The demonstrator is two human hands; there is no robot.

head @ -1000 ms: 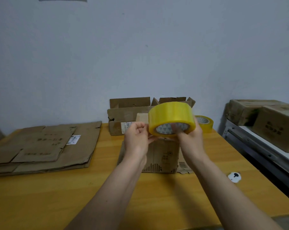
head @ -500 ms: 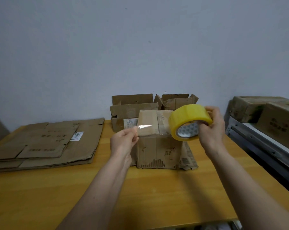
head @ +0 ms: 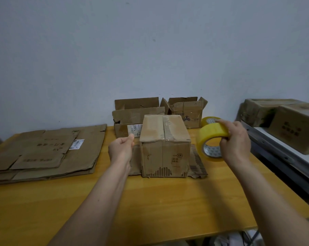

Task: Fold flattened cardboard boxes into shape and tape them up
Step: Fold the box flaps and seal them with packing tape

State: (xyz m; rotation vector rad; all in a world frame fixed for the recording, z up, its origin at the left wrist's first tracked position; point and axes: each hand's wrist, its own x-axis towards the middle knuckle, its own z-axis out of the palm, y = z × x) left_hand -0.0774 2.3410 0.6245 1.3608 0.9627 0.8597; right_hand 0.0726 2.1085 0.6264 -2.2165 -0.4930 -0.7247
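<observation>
Folded cardboard box (head: 165, 144) standing upright at mid-desk, top flaps closed, bottom flaps splayed flat to either side. Just right of it, a yellow tape roll (head: 212, 139) held off the desk (head: 168, 201), gripped by the right hand (head: 236, 139), fingers curled over the outer rim, thumb below. Left of the box, the left hand (head: 121, 148) raised, thumb and fingertips pinched together; whether a tape end sits between them cannot be told. No clear strip visible between roll and left hand. Behind the box, against the wall, two open boxes (head: 139, 118) with flaps up, the nearer one bearing a white label. Second tape roll (head: 209, 120) lying on the desk behind the held one. Far left, a stack of flattened cardboard (head: 49, 151) lying flat, small white label on top. Off the right edge, a metal rack (head: 283, 148) carrying more closed cartons (head: 295, 132).
</observation>
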